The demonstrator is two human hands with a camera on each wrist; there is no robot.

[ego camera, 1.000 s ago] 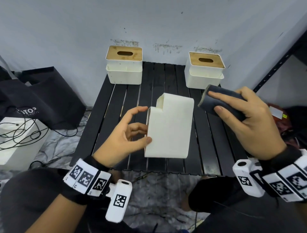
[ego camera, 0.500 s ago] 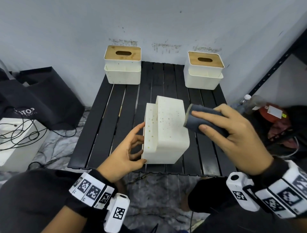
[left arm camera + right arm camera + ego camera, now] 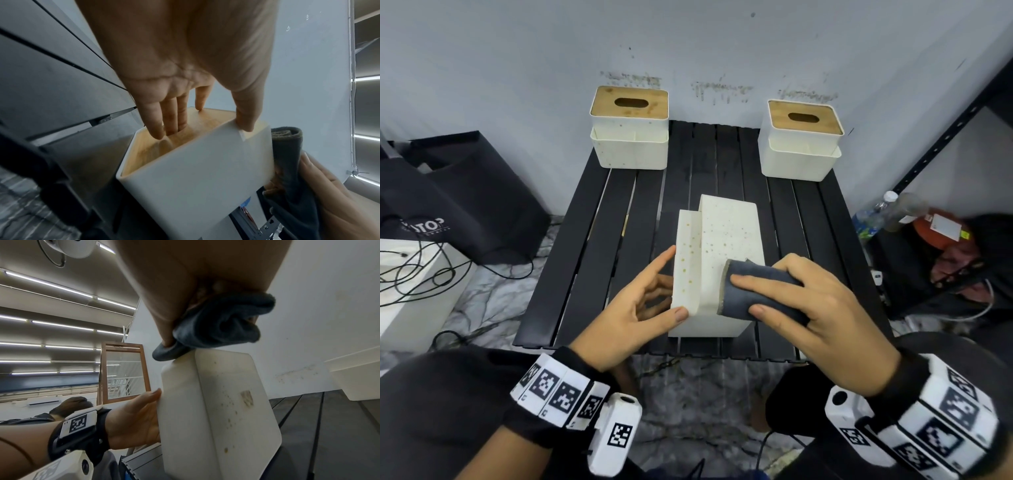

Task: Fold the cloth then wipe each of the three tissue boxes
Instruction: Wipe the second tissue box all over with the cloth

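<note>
A white tissue box (image 3: 726,233) lies on its side in the middle of the black slatted table (image 3: 592,257), its spotted face upward. My left hand (image 3: 650,294) braces its left end: straight fingers (image 3: 170,120) rest on the wooden lid, and the thumb lies on the near edge. My right hand (image 3: 808,308) grips a folded dark grey cloth (image 3: 753,291) and presses it on the box's near right top. The right wrist view shows the cloth (image 3: 222,324) bunched against the box (image 3: 226,402). Two more boxes stand upright at the back left (image 3: 629,137) and back right (image 3: 803,144).
A black bag (image 3: 458,192) and a white case with cables (image 3: 410,284) sit on the floor to the left. A plastic bottle (image 3: 876,216) and a red item (image 3: 941,229) lie by a dark shelf frame on the right. A wall runs behind the table.
The middle box has turned so its spotted face is up and has come down nearer the table's front. My right hand brought the cloth from the right down onto it.
</note>
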